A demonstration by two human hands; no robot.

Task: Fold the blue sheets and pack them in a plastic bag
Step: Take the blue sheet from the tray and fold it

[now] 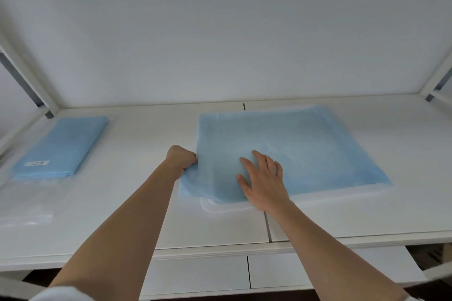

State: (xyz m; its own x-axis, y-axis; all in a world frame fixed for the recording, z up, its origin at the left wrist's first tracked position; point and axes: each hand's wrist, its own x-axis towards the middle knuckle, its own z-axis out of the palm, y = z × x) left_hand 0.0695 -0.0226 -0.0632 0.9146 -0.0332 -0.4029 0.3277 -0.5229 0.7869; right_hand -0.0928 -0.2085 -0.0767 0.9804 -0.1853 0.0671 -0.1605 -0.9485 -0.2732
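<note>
Head view: left hand [182,157] pinches blue sheet [293,151] left edge, right hand [263,182] spread flat on it; should keep pressing while folding across

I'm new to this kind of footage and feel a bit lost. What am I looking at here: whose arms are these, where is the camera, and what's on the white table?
There is no machine here. A person wears one camera on the head, looking forward and down, so you see their own two bare arms.

On the white table lies a large blue sheet inside or on a clear plastic bag; which one is hard to tell. The left hand is curled, gripping the sheet's left edge. The right hand lies flat with fingers spread, pressing on the sheet.

At far left rests a folded blue stack bearing a small white label, with more clear plastic in front of it.
</note>
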